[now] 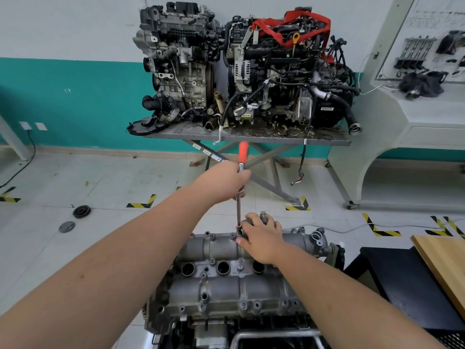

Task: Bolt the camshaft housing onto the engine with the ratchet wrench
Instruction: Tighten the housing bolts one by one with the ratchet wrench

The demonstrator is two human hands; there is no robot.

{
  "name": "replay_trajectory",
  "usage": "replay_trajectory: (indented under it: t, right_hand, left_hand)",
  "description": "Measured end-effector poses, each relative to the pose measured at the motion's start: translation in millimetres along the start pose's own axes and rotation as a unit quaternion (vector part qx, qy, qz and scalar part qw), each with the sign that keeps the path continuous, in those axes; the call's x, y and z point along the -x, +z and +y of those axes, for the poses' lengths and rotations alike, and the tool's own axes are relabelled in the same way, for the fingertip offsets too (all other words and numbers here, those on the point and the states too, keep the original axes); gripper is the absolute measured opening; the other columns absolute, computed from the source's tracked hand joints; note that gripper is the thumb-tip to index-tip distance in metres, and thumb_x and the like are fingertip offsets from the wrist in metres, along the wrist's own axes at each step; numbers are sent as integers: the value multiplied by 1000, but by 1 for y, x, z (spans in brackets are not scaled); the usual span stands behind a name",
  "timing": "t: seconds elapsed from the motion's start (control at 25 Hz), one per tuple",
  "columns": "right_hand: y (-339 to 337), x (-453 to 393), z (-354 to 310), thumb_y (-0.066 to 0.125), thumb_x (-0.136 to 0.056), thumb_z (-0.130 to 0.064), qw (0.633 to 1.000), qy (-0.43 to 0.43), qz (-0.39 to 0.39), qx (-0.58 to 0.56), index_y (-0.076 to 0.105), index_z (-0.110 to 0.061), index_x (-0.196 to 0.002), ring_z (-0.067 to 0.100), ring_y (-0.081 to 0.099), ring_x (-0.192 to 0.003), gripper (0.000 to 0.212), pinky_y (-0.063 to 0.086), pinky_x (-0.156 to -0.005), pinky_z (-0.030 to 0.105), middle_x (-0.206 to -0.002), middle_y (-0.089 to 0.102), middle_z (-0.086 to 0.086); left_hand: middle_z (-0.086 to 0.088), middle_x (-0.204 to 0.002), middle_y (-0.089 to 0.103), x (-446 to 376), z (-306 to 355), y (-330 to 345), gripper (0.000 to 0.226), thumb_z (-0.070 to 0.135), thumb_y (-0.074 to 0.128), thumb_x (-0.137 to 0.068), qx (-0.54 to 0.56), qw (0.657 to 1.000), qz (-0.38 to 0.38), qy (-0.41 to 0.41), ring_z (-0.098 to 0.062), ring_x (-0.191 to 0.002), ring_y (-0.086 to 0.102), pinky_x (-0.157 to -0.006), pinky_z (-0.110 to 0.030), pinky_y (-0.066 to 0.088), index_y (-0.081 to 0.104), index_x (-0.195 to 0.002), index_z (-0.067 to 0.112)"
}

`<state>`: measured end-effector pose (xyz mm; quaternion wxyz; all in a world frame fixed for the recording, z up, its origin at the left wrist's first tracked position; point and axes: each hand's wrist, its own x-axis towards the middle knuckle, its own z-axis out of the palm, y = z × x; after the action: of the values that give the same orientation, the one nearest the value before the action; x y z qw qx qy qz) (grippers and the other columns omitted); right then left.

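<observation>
No text can be read anywhere in the view. Two small white labels (pixel 202 149) stand on the crossed leg of the metal stand under the tabletop (pixel 251 137), but their print is too small to make out. The white display board (pixel 427 34) at the far right carries fine printed lines that are also illegible. Black-and-yellow striped corner marks (pixel 143 202) are stuck on the floor, without lettering.

camshaft housing (pixel 226 280) in front, two engines (pixel 241 66) on a table (pixel 251 137) behind
</observation>
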<state>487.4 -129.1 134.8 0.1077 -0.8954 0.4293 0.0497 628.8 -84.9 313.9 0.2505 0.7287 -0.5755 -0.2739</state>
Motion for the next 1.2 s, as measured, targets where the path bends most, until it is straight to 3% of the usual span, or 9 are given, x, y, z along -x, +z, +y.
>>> replay_trajectory:
  t: [0.2, 0.32, 0.4, 0.52, 0.64, 0.76, 0.92, 1.08, 1.2]
  right_hand:
    - [3, 0, 1, 36, -97, -61, 1000, 1, 13, 8, 44, -29, -135, 41, 22, -134, 50, 21, -107, 53, -152, 22, -6]
    - [4, 1, -2, 38, -99, -58, 1000, -6, 28, 0, 48, -25, -128, 37, 37, -127, 46, 31, -102, 49, -146, 24, -2]
    - [2, 2, -3, 38, -99, -57, 999, -14, 25, -27, 48, -25, -130, 34, 38, -126, 45, 34, -101, 49, -145, 19, -8]
    - [-1, 3, -2, 36, -99, -56, 999, -22, 6, -49, 45, -29, -135, 32, 30, -131, 45, 33, -103, 50, -150, 18, -7]
    - [0, 4, -2, 37, -98, -57, 999, -20, 36, -6, 46, -33, -136, 34, 32, -133, 46, 31, -108, 48, -149, 31, -1]
    - [0, 6, -4, 40, -98, -48, 999, -3, 37, -1, 36, -29, -145, 42, 23, -136, 51, 22, -109, 53, -148, 21, -4]
    - [-2, 5, -4, 36, -99, -54, 1000, -2, 16, -2, 41, -30, -141, 45, 15, -140, 49, 16, -111, 57, -154, 18, -7]
    - [2, 4, -1, 36, -99, -57, 1000, -3, 13, 3, 45, -26, -137, 45, 15, -139, 49, 17, -110, 57, -154, 16, -7]
    - [1, 4, -2, 35, -99, -58, 1000, -4, 17, 6, 46, -26, -134, 45, 16, -138, 49, 18, -110, 56, -154, 17, -7]
  left_hand:
    - [7, -75, 53, 9, 8, 11, 36, 48, 43, -99, -308, 935, -5, 174, -15, -68, 55, -56, -30, 42, 44, -69, 28]
    - [6, -76, 45, 15, -10, 34, 48, 63, 40, -91, -359, 873, 151, 294, -19, -73, 48, -65, -31, 31, 47, -66, 22]
    - [0, -78, 53, 17, -24, 45, 55, 66, 45, -86, -272, 863, 279, 322, -22, -72, 49, -65, -32, 33, 56, -67, 15]
    - [-5, -88, 58, 13, -30, 58, 56, 64, 56, -81, -135, 874, 333, 328, -24, -75, 54, -62, -34, 43, 66, -79, 9]
    - [4, -104, 50, 17, -33, 68, 57, 64, 56, -79, -25, 920, 280, 274, -18, -81, 54, -65, -32, 49, 67, -98, 11]
    - [19, -105, 51, 23, -36, 76, 37, 55, 47, -84, 169, 943, 190, 216, -8, -88, 57, -78, -29, 50, 55, -112, 34]
    - [7, -83, 70, 14, -18, 84, 40, 43, 28, -104, 441, 883, 157, 41, -7, -72, 66, -72, -20, 50, 60, -123, 29]
    - [-6, -74, 70, 6, -15, 70, 51, 53, 36, -103, 617, 778, 112, -27, -19, -69, 67, -61, -23, 53, 69, -95, 14]
    - [-4, -64, 65, 0, -16, 48, 37, 46, 43, -102, 563, 817, 83, -89, -21, -64, 68, -60, -29, 56, 61, -99, 14]
